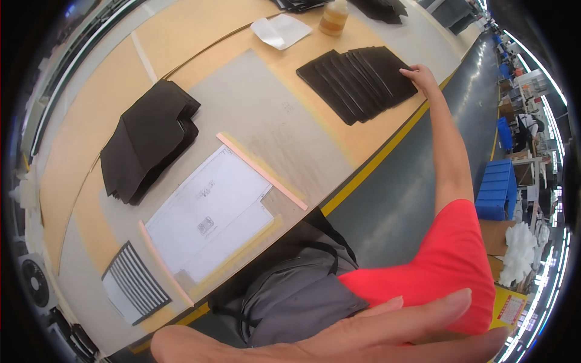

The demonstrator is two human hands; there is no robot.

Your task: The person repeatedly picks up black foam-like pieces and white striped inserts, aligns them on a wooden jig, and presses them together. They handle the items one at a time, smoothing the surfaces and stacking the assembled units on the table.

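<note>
At the table's right edge, my right hand (420, 80) pinches the corner of the end panel in a fanned row of black flat panels (357, 81). These overlap one another and look like leather or fabric. My left hand (339, 342) is large and close at the bottom of the view, fingers stretched and apart, holding nothing that shows. Beyond it lies a white printed sheet (209, 209) between two pale pink strips (261, 170). A thick stack of black cut pieces (151, 136) with a notched side rests left of the sheet.
A card with black stripes (138, 284) lies at the table's near left. Toward the back are a white paper piece (282, 31), a bottle of amber liquid (334, 18) and more black pieces (381, 8). A blue bin (497, 189) stands across the aisle.
</note>
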